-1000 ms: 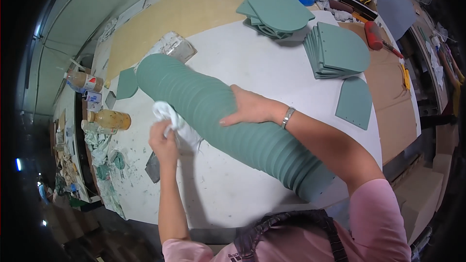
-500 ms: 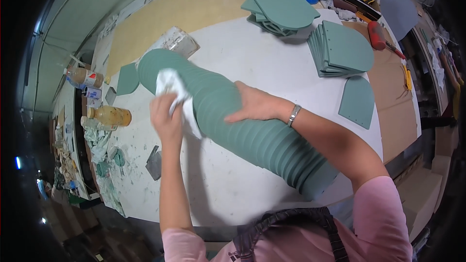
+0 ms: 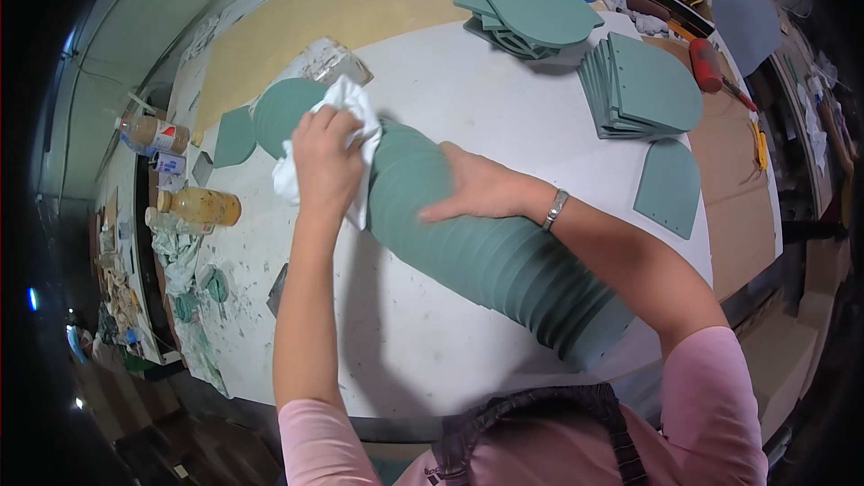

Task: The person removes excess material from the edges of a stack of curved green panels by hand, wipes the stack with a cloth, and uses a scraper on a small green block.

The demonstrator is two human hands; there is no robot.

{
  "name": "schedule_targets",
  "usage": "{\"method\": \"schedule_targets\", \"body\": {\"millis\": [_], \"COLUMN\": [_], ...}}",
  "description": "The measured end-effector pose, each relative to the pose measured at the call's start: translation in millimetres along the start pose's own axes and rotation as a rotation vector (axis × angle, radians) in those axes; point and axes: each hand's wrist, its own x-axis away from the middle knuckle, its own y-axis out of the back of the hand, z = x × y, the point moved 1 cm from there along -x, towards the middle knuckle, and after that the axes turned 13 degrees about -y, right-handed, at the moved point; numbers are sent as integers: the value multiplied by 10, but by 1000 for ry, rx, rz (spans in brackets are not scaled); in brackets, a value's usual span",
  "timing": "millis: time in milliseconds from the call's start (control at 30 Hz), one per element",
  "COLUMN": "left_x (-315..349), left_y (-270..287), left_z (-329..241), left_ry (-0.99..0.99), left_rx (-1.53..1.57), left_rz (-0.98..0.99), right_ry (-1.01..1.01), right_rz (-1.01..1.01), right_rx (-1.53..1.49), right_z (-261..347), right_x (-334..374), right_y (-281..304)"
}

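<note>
A long overlapping row of green round-ended panels point(image 3: 486, 261) slants over the white table from the far left toward my body at the right. My left hand point(image 3: 328, 157) is closed round a crumpled white cloth point(image 3: 358, 112), which lies against the upper part of the row and covers some panels there. Spread over the middle of the row, my right hand point(image 3: 472, 184) presses down with its thumb apart from the fingers. A wrapped, whitish block point(image 3: 331, 63) sits just beyond the row's far end, and a single green panel point(image 3: 236, 137) lies beside that end.
Two stacks of green panels, a far one point(image 3: 535, 4) and a nearer one point(image 3: 652, 85), stand at the back right. A loose panel point(image 3: 669, 189) and a red-headed mallet point(image 3: 706, 65) are close by. Bottles, including a yellowish one point(image 3: 202, 205), and stained rags point(image 3: 175, 252) line the left edge.
My left hand has moved the cloth up and to the right across the row, onto its upper edge. My right hand stays at about the same place on the panels.
</note>
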Motion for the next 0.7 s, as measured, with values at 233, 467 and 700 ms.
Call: {"method": "schedule_targets", "body": {"millis": [233, 467, 700], "left_x": [791, -262, 442], "left_y": [41, -161, -15], "left_z": [63, -217, -97], "left_ry": [196, 22, 173], "left_rx": [145, 133, 82], "left_rz": [-88, 182, 32], "right_ry": [45, 22, -21], "right_rz": [-52, 11, -21], "right_rx": [-28, -30, 42], "right_z": [-159, -84, -106], "right_x": [12, -6, 39], "right_y": [36, -13, 23]}}
